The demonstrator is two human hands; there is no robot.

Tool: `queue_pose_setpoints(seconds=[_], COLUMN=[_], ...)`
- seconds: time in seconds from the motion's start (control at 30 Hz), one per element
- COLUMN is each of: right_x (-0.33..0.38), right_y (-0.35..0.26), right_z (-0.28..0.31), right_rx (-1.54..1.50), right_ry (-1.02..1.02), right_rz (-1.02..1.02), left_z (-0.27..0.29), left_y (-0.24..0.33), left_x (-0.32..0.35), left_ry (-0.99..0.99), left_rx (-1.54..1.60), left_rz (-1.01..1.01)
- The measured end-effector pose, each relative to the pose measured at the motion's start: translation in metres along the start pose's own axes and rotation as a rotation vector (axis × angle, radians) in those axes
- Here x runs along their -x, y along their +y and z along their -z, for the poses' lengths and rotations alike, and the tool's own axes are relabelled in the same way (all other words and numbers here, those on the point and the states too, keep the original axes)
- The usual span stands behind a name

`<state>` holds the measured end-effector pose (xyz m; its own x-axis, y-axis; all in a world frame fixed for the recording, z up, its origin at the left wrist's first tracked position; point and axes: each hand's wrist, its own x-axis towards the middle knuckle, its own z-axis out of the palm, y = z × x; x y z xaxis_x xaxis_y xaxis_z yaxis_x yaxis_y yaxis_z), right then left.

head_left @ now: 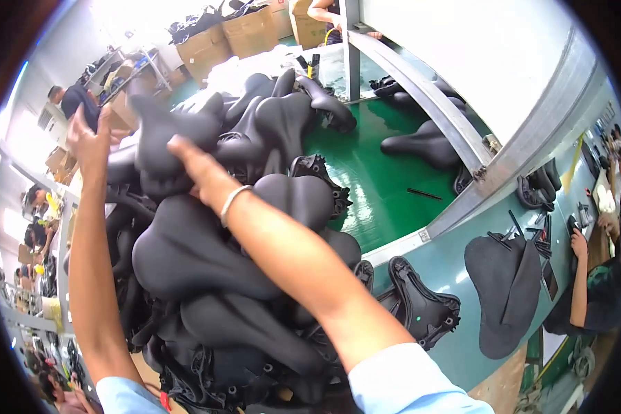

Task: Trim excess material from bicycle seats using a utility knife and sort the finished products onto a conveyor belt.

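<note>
My right hand (199, 164) grips a black bicycle saddle (164, 136) by its edge, thumb on the smooth top. The saddle is blurred and held over a large heap of saddles. My left hand (91, 141) is raised to the left of it, fingers apart, and I see nothing held in it. Behind those fingers is a dark shape I cannot make out for certain. Below my right forearm lie more black saddles (186, 252), some smooth side up. Others show their ribbed plastic undersides (421, 303).
A metal frame (455, 110) with a white panel rises at right over the green surface (366, 186), where more saddles lie. A flat black sheet piece (500, 297) and thin black strips lie at right. Cardboard boxes (248, 33) stand behind. A co-worker's arm (579, 276) is at far right.
</note>
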<state>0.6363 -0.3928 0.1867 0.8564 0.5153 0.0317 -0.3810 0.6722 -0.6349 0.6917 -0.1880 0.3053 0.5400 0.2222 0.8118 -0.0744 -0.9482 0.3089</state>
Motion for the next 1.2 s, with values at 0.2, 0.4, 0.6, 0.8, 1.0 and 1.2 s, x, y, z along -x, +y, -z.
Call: queue_pose_setpoints(seconds=[0.2, 0.4, 0.6, 0.8, 1.0, 1.2], right_x=[0.054, 0.212, 0.254, 0.373, 0.467, 0.298], right_y=[0.019, -0.083, -0.062, -0.099, -0.193, -0.142], right_z=[0.025, 0.324, 0.372, 0.248, 0.375, 0.466], right_rx=[1.290, 2.279, 2.369, 2.001, 1.834, 1.778], right_ry=[0.021, 0.898, 0.622, 0.071, 0.779, 1.330], right_rz=[0.517, 0.273, 0.153, -0.209, -0.121, -0.187], left_z=[-0.020, -0.063, -0.108, -0.190, -0.269, -0.330], left_y=[0.052, 0.083, 0.213, 0.258, 0.296, 0.324], left_x=[0.067, 0.060, 0.112, 0.226, 0.300, 0.353], left_ry=[-0.862, -0.891, -1.088, -1.373, -1.252, -1.163], left_rx=[-0.425, -0.471, -0.222, 0.038, 0.200, 0.217], left_rz=[-0.502, -0.491, -0.640, -0.672, -0.472, -0.373])
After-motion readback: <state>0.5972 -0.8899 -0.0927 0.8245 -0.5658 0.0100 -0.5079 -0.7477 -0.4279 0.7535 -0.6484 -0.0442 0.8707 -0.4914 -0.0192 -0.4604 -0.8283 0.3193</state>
